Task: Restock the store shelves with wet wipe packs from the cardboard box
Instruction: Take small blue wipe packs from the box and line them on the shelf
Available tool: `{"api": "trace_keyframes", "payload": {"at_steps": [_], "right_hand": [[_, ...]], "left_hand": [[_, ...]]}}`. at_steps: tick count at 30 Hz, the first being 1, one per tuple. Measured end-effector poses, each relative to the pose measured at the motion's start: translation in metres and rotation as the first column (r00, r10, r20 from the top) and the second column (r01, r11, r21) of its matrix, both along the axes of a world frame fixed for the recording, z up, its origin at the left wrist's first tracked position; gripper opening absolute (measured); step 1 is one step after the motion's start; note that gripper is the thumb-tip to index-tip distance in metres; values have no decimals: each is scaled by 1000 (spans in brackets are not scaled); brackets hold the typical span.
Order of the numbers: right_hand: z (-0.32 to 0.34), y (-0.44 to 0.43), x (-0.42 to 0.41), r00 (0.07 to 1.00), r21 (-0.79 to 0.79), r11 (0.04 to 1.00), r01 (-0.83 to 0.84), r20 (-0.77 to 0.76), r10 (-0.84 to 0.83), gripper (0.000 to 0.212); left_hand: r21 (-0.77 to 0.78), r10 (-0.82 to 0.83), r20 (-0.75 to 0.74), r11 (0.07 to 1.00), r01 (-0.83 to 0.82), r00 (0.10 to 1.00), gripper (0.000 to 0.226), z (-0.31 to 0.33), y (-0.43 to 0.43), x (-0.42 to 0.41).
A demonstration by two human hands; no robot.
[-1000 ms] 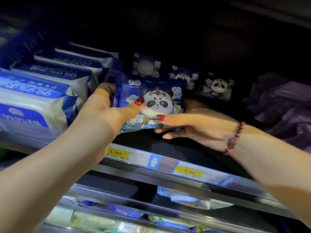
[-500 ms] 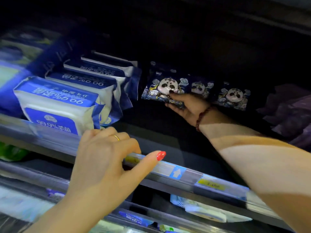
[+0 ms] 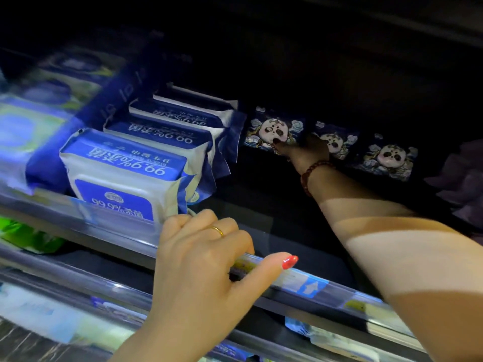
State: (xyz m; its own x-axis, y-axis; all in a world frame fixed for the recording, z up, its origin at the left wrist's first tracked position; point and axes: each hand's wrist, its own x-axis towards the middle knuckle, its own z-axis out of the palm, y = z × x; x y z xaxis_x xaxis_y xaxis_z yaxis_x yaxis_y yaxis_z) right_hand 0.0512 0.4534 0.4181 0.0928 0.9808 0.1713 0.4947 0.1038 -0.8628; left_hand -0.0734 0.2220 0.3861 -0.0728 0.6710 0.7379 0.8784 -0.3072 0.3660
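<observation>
Deep in the dark shelf stands a row of small navy panda wet wipe packs. My right hand (image 3: pixel 305 152) reaches in to the leftmost panda pack (image 3: pixel 269 126) and holds it upright, thumb on its front and fingers hidden behind. Two more panda packs (image 3: pixel 337 142) (image 3: pixel 389 158) stand to its right. My left hand (image 3: pixel 203 259) grips the shelf's front rail (image 3: pixel 308 283), fingers curled over its top and thumb lying along it. The cardboard box is out of view.
A row of large blue-and-white wipe packs (image 3: pixel 122 173) fills the shelf to the left of the panda packs. Purple packs (image 3: pixel 462 178) lie at the far right. Green packs (image 3: pixel 23 236) and more wipes (image 3: pixel 313 333) sit on the shelves below.
Both hands held the panda pack near the shelf front. My right hand then carried it to the back row, and my left hand let go and settled on the front rail.
</observation>
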Motion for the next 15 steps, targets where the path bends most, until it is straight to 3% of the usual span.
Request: {"api": "trace_keyframes", "payload": {"at_steps": [5, 13, 15], "right_hand": [[-3, 8, -1, 995, 37, 997, 75, 56, -77, 70], [-4, 13, -3, 1000, -36, 999, 6, -15, -6, 69], [-4, 15, -2, 999, -51, 998, 38, -4, -39, 79]], "left_hand": [[26, -1, -1, 1000, 1, 1000, 58, -2, 3, 0], [32, -1, -5, 999, 1, 1000, 57, -3, 3, -1], [32, 0, -7, 999, 0, 1000, 58, -3, 2, -1]]}}
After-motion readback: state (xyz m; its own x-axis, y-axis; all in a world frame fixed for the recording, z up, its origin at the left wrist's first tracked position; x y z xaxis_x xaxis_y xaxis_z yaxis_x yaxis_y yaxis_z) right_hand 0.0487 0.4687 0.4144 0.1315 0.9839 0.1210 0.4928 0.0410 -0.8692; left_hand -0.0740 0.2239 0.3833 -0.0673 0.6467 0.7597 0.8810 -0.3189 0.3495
